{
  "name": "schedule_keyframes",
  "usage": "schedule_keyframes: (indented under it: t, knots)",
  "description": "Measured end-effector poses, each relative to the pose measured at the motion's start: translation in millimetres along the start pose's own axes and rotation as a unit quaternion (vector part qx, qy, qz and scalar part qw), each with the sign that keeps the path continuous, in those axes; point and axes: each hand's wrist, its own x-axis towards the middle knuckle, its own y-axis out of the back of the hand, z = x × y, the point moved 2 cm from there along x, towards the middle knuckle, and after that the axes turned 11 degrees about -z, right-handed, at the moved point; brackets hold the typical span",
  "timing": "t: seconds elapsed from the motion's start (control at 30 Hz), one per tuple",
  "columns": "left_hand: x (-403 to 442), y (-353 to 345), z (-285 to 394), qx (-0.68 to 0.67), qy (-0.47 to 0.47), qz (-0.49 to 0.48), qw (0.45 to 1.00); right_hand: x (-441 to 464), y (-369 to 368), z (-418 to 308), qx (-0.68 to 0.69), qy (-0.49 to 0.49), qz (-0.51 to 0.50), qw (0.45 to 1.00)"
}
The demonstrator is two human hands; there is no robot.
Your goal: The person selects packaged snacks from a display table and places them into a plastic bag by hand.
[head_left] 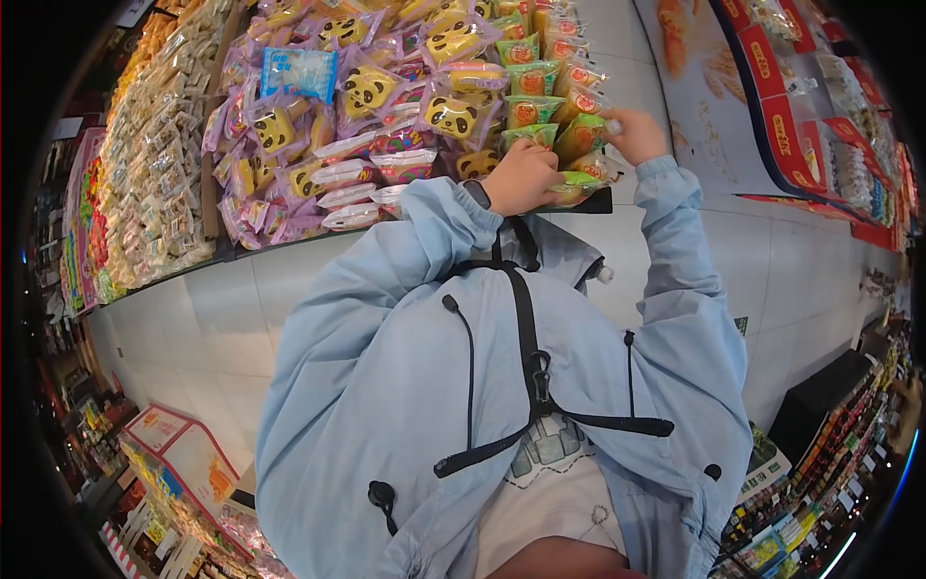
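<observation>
A green packet [582,138] sits to the right of the panda packets [368,89]. The right hand [639,137], fingers curled, meets its side away from them; the left hand [524,177], half closed, lies on the side towards them. Hidden fingertips leave either grip uncertain. A hard tug could topple neighbouring packets [531,110] off the display edge [602,203].

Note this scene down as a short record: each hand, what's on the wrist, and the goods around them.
left hand: over green packets; fingertips partly hidden, grip unclear
right hand: at the outer side of the green packets; grip unclear
left wrist: dark watch
beside green packets: yellow panda-face packets
on the panda-face packets: blue packet
picture's left: small wrapped pieces
</observation>
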Motion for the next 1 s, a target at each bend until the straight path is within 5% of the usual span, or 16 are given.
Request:
schedule_keyframes:
  t: [0.2,0.33,0.47,0.63,0.93,1.0]
  knots:
    - [3,7,2,-0.035,0.013,-0.051,0.998,-11,59,-3,0.126,0.061,0.046,0.989]
    - [7,38,-14,-0.059,-0.010,0.023,0.998,-27,100,4,0.201,0.076,0.084,0.973]
    - [32,96,-80,-0.032,0.009,0.056,0.998,-46,123,11,0.233,0.086,0.148,0.957]
    - [75,162,-199,0.074,0.157,0.017,0.985,-59,123,24,0.244,0.051,0.177,0.952]
    - [174,158,-317,0.116,0.251,-0.012,0.961,-83,124,45,0.281,0.037,0.112,0.952]
    - [188,151,-317,0.164,0.211,-0.009,0.964,-84,127,54,0.318,0.014,0.107,0.942]
